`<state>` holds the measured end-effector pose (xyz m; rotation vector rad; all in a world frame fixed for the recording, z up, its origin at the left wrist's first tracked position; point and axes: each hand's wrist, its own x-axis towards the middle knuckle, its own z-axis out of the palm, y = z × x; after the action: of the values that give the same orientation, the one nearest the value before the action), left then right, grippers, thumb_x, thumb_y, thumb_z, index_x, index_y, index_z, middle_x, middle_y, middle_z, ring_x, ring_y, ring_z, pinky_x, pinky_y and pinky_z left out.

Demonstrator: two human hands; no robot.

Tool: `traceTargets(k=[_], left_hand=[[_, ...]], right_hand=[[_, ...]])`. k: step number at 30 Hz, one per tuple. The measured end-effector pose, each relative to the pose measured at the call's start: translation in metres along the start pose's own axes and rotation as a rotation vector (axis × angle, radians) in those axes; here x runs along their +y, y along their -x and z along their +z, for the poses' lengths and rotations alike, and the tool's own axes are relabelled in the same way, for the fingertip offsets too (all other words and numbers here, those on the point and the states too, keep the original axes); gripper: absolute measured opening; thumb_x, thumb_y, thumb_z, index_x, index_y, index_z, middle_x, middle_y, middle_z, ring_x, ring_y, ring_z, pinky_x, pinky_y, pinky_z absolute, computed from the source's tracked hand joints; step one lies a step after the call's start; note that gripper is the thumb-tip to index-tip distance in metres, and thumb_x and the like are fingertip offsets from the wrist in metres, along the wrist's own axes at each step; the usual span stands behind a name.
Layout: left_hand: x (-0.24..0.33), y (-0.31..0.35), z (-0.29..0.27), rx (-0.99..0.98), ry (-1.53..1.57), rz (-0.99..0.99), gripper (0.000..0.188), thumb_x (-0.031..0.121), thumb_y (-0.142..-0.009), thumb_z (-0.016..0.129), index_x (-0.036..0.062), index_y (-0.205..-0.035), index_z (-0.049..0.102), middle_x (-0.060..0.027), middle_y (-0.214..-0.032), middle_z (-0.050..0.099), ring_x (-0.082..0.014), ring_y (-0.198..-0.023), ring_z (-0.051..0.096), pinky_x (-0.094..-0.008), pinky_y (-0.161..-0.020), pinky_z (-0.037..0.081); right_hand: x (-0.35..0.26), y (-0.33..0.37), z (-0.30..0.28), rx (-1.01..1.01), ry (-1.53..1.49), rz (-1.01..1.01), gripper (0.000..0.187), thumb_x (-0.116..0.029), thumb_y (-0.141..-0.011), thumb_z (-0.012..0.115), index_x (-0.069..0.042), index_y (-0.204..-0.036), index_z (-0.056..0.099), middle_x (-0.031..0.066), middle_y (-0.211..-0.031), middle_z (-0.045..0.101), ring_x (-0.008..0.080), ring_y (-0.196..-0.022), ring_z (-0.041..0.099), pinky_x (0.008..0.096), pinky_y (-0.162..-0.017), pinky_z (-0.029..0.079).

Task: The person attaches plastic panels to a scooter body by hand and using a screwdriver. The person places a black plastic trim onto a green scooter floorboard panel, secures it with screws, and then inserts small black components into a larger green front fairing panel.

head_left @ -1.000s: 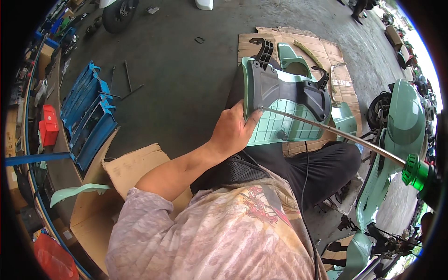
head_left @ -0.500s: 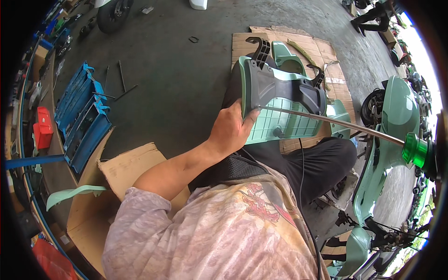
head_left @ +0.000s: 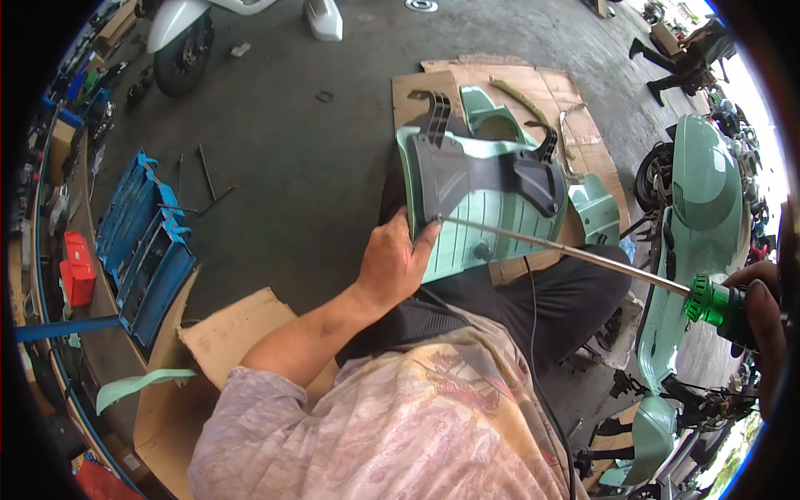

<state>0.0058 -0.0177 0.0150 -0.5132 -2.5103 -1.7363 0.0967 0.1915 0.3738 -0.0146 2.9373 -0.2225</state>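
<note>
One green panel (head_left: 500,208), cardboard (head_left: 596,137) beyond, toolbox (head_left: 154,271)

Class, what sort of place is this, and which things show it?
Probably a scooter repair or assembly workshop: a pale-green scooter stands at the right, an open blue metal toolbox is at the left, and the right hand holds a long, green-collared steel driver.
</note>
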Motion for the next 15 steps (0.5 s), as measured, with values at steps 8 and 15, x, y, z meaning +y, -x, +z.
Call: traceTargets(k=[8,15], left_hand=[[0.004,-0.001,-0.003,-0.026,0.050,-0.034,0.028,0.023,-0.094,0.057,-0.0040,-0.098,0.056,-0.0214,-0.074,0.064,-0.0413,-0.069,0.063,-0.0427,-0.060,0.050],[0.003,-0.006,-0.003,-0.057,0.028,-0.077,0.031,0.027,-0.094,0.057,-0.0035,-0.102,0.058,-0.0218,-0.080,0.066,-0.0406,-0.075,0.065,-0.0427,-0.065,0.050]], right_hand=[[-0.007,-0.004,-0.026,-0.185,0.855,-0.675,0.032,0.004,-0.074,0.071,0.000,-0.105,0.065,0.0106,-0.094,0.060,0.0191,-0.071,0.064,0.0277,-0.048,0.047],[-0.002,-0.020,-0.001,-0.123,0.364,-0.088,0.031,-0.001,-0.073,0.071,-0.002,-0.103,0.064,0.0097,-0.093,0.059,0.0182,-0.069,0.062,0.0291,-0.048,0.046]])
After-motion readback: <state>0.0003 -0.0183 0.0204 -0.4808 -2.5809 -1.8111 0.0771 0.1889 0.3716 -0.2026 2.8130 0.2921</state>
